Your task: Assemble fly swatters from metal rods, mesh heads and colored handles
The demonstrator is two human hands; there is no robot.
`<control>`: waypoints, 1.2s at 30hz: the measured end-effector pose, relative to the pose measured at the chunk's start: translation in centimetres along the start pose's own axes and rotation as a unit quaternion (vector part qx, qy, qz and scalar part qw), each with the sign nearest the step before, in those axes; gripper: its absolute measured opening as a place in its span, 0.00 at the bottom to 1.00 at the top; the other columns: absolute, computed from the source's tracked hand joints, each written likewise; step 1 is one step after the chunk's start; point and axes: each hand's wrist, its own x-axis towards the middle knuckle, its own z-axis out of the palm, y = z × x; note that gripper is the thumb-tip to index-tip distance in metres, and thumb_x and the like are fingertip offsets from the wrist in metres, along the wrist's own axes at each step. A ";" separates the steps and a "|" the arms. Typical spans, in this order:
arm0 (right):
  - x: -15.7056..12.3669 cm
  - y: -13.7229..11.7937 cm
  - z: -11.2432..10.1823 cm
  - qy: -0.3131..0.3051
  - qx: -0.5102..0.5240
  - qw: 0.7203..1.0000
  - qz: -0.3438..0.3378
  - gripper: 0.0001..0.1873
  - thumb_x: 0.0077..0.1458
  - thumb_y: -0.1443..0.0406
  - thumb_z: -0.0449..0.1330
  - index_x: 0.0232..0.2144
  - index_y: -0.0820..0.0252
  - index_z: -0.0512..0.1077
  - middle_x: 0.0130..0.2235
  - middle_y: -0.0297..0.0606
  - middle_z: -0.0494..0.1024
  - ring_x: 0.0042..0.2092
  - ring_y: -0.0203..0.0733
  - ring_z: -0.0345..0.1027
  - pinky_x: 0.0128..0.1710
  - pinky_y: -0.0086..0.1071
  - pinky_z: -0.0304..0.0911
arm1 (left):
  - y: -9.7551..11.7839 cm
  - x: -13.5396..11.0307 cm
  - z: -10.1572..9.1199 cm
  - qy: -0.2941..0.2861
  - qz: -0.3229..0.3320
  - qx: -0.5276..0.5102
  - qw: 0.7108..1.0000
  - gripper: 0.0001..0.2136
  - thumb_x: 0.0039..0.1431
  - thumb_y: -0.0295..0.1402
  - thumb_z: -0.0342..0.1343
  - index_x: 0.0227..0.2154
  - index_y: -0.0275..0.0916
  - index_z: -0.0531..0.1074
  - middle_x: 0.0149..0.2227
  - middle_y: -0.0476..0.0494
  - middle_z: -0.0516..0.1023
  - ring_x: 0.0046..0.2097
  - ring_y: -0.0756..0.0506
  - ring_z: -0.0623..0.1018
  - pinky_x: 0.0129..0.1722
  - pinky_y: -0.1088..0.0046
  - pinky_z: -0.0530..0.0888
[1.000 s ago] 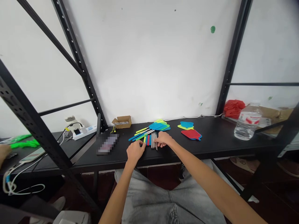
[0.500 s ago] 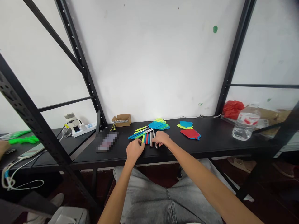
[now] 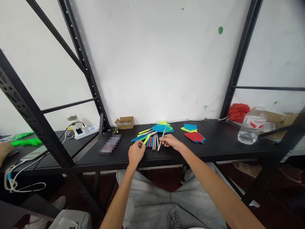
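Note:
On the black table (image 3: 221, 143) my left hand (image 3: 135, 154) pinches a yellow-green handle (image 3: 146, 139) lifted off a row of coloured handles (image 3: 150, 142). My right hand (image 3: 171, 141) is closed on a thin silver metal rod (image 3: 161, 138), raised at a slant above several more silver rods (image 3: 155, 142) lying beside the handles. Behind them lies a heap of assembled fly swatters (image 3: 160, 128) in blue and yellow-green. To the right rest loose swatter heads, blue on yellow (image 3: 190, 128) and red (image 3: 194, 136).
A small open cardboard box (image 3: 124, 122) and a blurred flat item (image 3: 110, 143) lie left of the pile. A water bottle (image 3: 251, 125) and red bag (image 3: 238, 110) stand at right. Black rack posts (image 3: 83, 63) frame the table. A power strip (image 3: 83, 130), cables and another person's hand (image 3: 4, 149) are at left.
My left hand has lifted the yellow-green handle off the row. My right hand has picked one silver rod up from the bundle and tilted it upward.

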 end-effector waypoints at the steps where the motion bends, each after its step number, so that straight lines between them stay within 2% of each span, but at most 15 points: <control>1: -0.2 0.0 -0.1 0.009 0.031 0.999 -0.007 0.13 0.53 0.60 0.65 0.23 0.63 0.71 0.24 0.35 0.73 0.21 0.29 0.64 0.17 0.20 0.56 | -0.1 0.0 0.0 -0.001 0.007 -0.007 1.000 0.05 0.54 0.33 0.53 0.33 0.43 0.73 0.28 0.50 0.76 0.32 0.46 0.74 0.29 0.74 0.60; 4: -0.6 0.1 -0.6 0.023 0.152 0.988 -0.024 0.11 0.57 0.61 0.61 0.29 0.64 0.75 0.23 0.35 0.73 0.20 0.29 0.63 0.18 0.22 0.58 | -0.4 0.0 0.1 -0.001 0.041 -0.028 0.999 0.06 0.55 0.32 0.53 0.32 0.42 0.74 0.29 0.50 0.75 0.31 0.47 0.73 0.29 0.75 0.61; 8: -0.9 0.4 -1.5 0.051 0.331 0.942 -0.014 0.16 0.63 0.63 0.53 0.31 0.67 0.76 0.22 0.38 0.74 0.21 0.32 0.66 0.21 0.24 0.62 | -0.8 0.2 0.3 -0.005 0.092 -0.057 0.994 0.07 0.57 0.33 0.52 0.35 0.42 0.75 0.31 0.49 0.73 0.30 0.48 0.71 0.29 0.76 0.62; 11: -1.0 0.4 -1.7 0.069 0.376 0.924 -0.009 0.16 0.63 0.65 0.51 0.31 0.67 0.76 0.22 0.40 0.76 0.22 0.32 0.67 0.22 0.24 0.64 | -0.9 0.3 0.4 -0.009 0.114 -0.066 0.991 0.08 0.57 0.32 0.52 0.36 0.42 0.75 0.32 0.49 0.73 0.30 0.49 0.71 0.31 0.76 0.64; 15: -1.2 0.3 -1.5 0.060 0.364 0.929 -0.008 0.15 0.61 0.66 0.51 0.32 0.68 0.76 0.23 0.41 0.77 0.22 0.34 0.67 0.22 0.25 0.64 | -1.1 0.4 0.5 -0.013 0.121 -0.069 0.990 0.08 0.58 0.32 0.53 0.37 0.42 0.75 0.34 0.48 0.75 0.31 0.49 0.72 0.32 0.75 0.65; 21: -1.6 0.0 -1.6 0.075 0.390 0.917 -0.011 0.16 0.61 0.68 0.50 0.31 0.68 0.76 0.21 0.39 0.75 0.21 0.33 0.66 0.21 0.24 0.62 | -1.2 0.5 0.7 -0.016 0.115 -0.077 0.990 0.08 0.58 0.32 0.53 0.38 0.42 0.75 0.34 0.49 0.76 0.31 0.49 0.72 0.33 0.75 0.66; 26: -1.3 0.4 -1.6 0.069 0.362 0.930 -0.018 0.16 0.61 0.67 0.50 0.30 0.68 0.76 0.21 0.40 0.75 0.20 0.33 0.65 0.21 0.24 0.61 | -1.3 0.5 0.7 -0.020 0.114 -0.087 0.990 0.08 0.59 0.32 0.53 0.38 0.42 0.75 0.34 0.48 0.77 0.33 0.49 0.73 0.34 0.75 0.67; 31: -0.9 1.3 -1.3 0.038 0.271 0.960 -0.062 0.16 0.61 0.63 0.53 0.32 0.67 0.77 0.24 0.42 0.77 0.22 0.34 0.67 0.23 0.25 0.63 | -1.1 0.3 0.6 -0.047 0.132 -0.086 0.986 0.09 0.60 0.34 0.52 0.38 0.41 0.76 0.32 0.48 0.77 0.31 0.48 0.74 0.33 0.75 0.67; 36: -1.4 0.9 -0.5 -0.030 0.114 0.988 -0.100 0.21 0.59 0.52 0.57 0.36 0.64 0.78 0.26 0.41 0.78 0.22 0.32 0.65 0.20 0.22 0.58 | -0.4 -0.2 0.3 -0.108 0.175 -0.086 0.975 0.10 0.61 0.36 0.51 0.37 0.42 0.77 0.32 0.47 0.78 0.33 0.47 0.75 0.34 0.74 0.67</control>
